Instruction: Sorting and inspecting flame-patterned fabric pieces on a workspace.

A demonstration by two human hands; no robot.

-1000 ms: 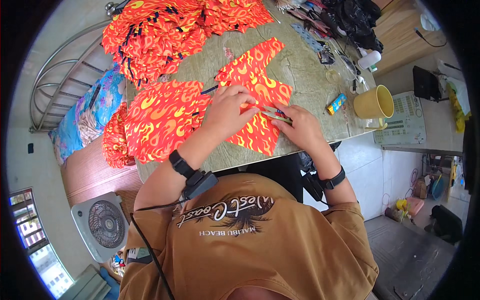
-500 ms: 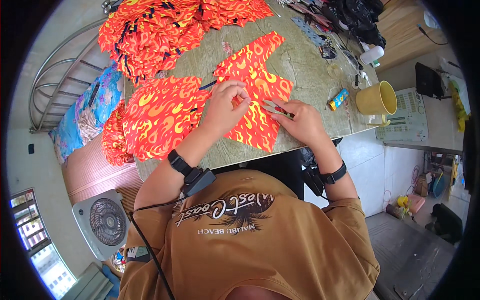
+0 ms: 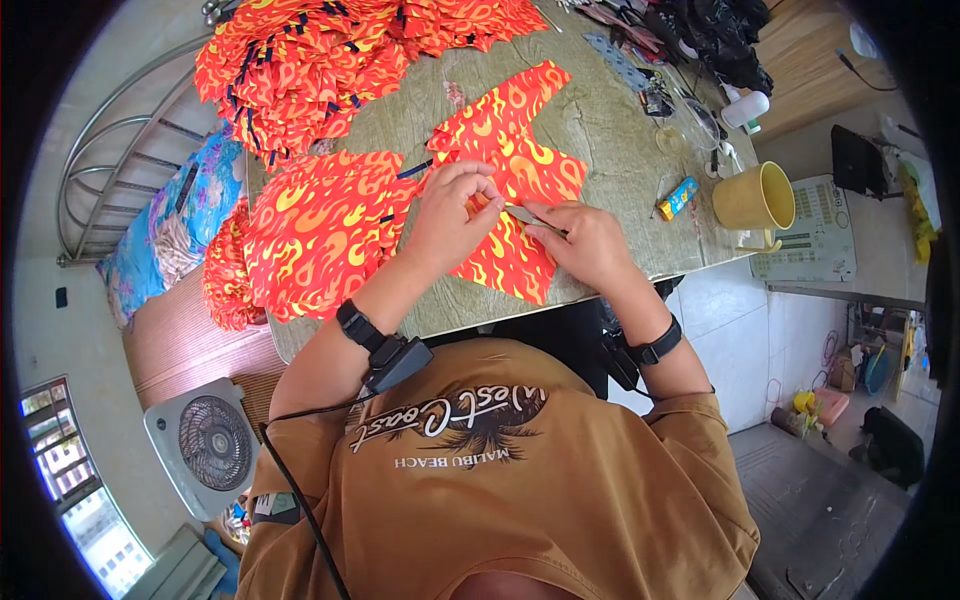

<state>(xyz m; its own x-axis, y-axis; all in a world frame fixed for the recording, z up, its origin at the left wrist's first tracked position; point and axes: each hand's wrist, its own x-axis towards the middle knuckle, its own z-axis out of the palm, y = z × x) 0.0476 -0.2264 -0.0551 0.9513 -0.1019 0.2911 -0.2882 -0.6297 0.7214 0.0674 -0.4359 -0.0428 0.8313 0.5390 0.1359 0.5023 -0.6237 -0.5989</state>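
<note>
A flame-print fabric piece (image 3: 515, 185) in red, orange and yellow lies flat on the table beneath both hands. My left hand (image 3: 452, 215) rests over its left part, thumb and fingertips pinched together; what is between them is too small to make out. In my right hand (image 3: 588, 245) is a pair of thread snips (image 3: 523, 214), with the metal tips pointing left, close by the left fingertips. The blades look nearly closed. A stack of the same cloth (image 3: 325, 230) sits left of my left hand, with a dark strip (image 3: 414, 169) running from it to the piece.
More flame-print cloth (image 3: 300, 80) is heaped at the table's far left. To the right stand a yellow mug (image 3: 752, 196) and a small blue-yellow packet (image 3: 678, 198). A white bottle (image 3: 744, 109) and black bags (image 3: 710, 40) crowd the far right. A fan (image 3: 212, 442) is at lower left.
The snips' blades have come together from spread apart, and my right hand has shifted slightly left, toward the left fingertips. My left hand stays nearly still.
</note>
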